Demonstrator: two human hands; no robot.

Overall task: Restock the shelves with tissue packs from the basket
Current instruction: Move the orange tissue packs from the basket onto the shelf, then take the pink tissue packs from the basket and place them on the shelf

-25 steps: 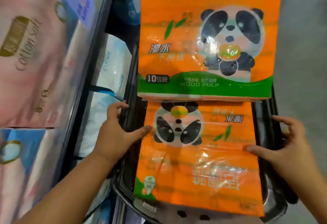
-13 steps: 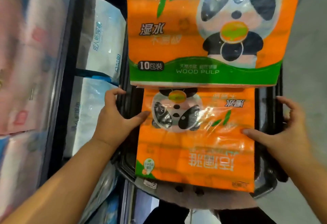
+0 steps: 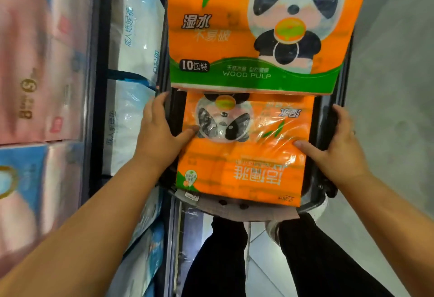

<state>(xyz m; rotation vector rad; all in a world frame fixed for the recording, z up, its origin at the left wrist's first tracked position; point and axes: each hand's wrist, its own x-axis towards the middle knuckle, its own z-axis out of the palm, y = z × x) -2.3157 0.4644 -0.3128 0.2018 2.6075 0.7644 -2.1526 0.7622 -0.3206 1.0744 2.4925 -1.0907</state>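
2 orange panda-print tissue packs lie flat in the dark basket. The nearer pack reads upside down, its far end tucked under the farther pack, marked "10" and "WOOD PULP". The shelves stand just left.

Basket w/ upper tissue pack overlapping lower pack.

Both bare forearms reached forward to the near tissue pack, one on each side. The left hand and right hand each laid a thumb on its top face, fingers curled down beside its edges.
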